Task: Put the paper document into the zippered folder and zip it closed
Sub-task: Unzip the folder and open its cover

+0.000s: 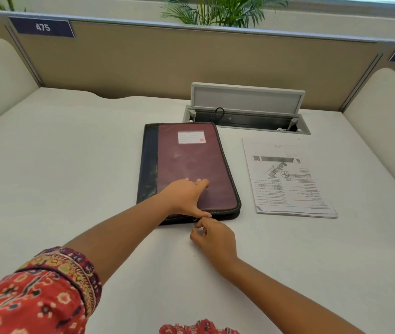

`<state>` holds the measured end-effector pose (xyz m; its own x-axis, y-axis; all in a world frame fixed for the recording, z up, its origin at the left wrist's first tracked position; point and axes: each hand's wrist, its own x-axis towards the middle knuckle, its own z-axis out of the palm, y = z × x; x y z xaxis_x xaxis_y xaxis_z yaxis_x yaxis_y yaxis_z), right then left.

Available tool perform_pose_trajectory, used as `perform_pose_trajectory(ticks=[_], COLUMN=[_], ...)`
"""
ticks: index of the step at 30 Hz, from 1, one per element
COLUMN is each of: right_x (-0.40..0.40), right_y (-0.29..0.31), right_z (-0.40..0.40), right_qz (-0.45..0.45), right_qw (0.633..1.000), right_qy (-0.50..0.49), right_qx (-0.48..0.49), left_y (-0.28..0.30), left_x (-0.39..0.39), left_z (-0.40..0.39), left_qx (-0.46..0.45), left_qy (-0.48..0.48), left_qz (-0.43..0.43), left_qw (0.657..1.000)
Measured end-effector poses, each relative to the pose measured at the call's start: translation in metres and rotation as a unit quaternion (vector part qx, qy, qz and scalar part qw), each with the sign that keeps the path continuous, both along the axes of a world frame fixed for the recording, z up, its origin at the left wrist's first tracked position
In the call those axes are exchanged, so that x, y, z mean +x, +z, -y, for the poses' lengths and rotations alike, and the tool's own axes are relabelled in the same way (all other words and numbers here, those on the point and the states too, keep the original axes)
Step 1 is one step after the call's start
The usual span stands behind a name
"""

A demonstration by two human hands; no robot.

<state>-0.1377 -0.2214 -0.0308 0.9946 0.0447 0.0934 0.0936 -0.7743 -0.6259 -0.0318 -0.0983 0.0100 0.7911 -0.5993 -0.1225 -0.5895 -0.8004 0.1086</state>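
Note:
A maroon and black zippered folder [187,162] lies flat and closed in the middle of the white desk, a white label on its cover. My left hand [187,196] rests flat on its near cover with fingers spread, thumb at the near edge. My right hand [212,235] is at the folder's near edge, thumb and forefinger pinched on the small zipper pull [194,219]. The paper document [288,179], a thin stack of printed sheets, lies on the desk just right of the folder, apart from both hands.
Behind the folder an open cable box [247,116] with a raised grey lid is set into the desk [71,165]. A beige partition [167,63] with a "475" sign closes the back. Cream dividers stand at the left and right sides.

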Motion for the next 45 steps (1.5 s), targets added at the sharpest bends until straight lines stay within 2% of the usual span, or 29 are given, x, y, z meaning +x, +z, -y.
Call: perform_pose_trajectory(ticks=[7, 11, 13, 17, 20, 24, 29, 37, 41, 45], right_x=[-0.002, 0.005, 0.006, 0.006, 0.004, -0.002, -0.002, -0.006, -0.003, -0.008], right_y=[0.0, 0.002, 0.003, 0.002, -0.001, -0.006, -0.007, -0.001, -0.002, -0.007], right_z=[0.002, 0.014, 0.021, 0.02, 0.019, 0.014, 0.001, -0.042, -0.068, -0.096], right_qz=[-0.003, -0.037, -0.053, -0.063, -0.056, -0.013, 0.028, 0.093, 0.057, -0.006], right_qw=[1.0, 0.988, 0.981, 0.985, 0.993, 0.999, 0.999, 0.993, 0.987, 0.974], right_qy=[-0.004, -0.028, -0.032, -0.041, -0.034, -0.029, -0.011, 0.072, 0.149, 0.228], right_qx=[0.017, 0.148, 0.182, 0.154, 0.097, 0.038, 0.037, 0.009, 0.011, 0.003], left_y=[0.0, 0.001, 0.004, 0.011, 0.015, 0.018, 0.018, 0.031, 0.038, 0.044], left_x=[0.001, -0.004, -0.009, -0.026, -0.035, -0.033, -0.032, -0.027, -0.031, -0.035], left_z=[0.003, 0.0, -0.004, -0.006, 0.01, 0.022, 0.015, 0.004, -0.002, -0.008], left_qx=[0.023, 0.097, 0.114, 0.17, 0.175, 0.154, 0.141, 0.117, 0.074, -0.006], left_qy=[-0.005, -0.011, -0.013, 0.037, 0.056, 0.03, 0.012, 0.009, 0.02, 0.066], left_qz=[-0.013, -0.003, 0.009, 0.045, 0.005, -0.021, 0.005, 0.008, 0.035, 0.054], left_qw=[1.0, 0.995, 0.993, 0.984, 0.983, 0.987, 0.99, 0.993, 0.996, 0.996])
